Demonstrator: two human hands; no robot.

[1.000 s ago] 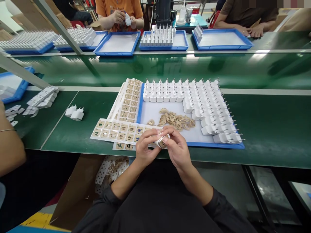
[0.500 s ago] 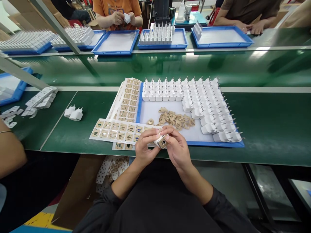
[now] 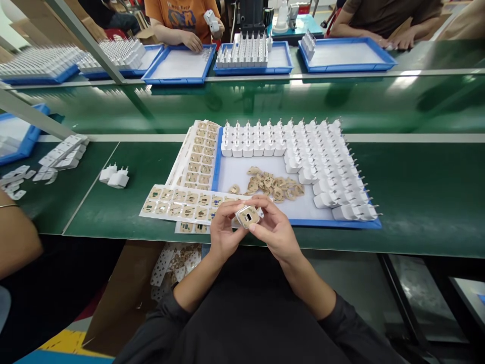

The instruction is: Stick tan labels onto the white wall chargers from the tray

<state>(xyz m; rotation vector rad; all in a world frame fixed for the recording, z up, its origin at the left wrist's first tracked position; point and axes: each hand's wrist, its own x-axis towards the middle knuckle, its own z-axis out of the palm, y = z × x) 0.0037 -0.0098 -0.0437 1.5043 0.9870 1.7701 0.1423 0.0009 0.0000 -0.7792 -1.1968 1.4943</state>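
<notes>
Head view. Work judged partway along: upright plug adapters (image 3: 253,139) stand in close rows along the far edge and right side of the blue-rimmed tray (image 3: 329,223), while loose tan pieces (image 3: 273,187) lie heaped in its near-left part. One white adapter (image 3: 248,217) is in hand, outside the rows, just beyond the tray's near edge towards the wearer; a tan piece covers its end face, with port openings showing. Whether that piece is fully seated cannot be told. Further tan pieces sit on backing sheets (image 3: 182,203) at the tray's left edge, the uppermost lying crosswise towards its near-left corner. Two more adapters (image 3: 118,178) stand apart on the green counter (image 3: 98,212), well to the left; whether they are finished cannot be told.

Hands: both narrowed around the white adapter above the counter's near edge. The left hand (image 3: 223,235) grips its left side between fingers and thumb; the right hand (image 3: 281,233) encloses its right side, thumb at the lower edge of the end face.
</notes>
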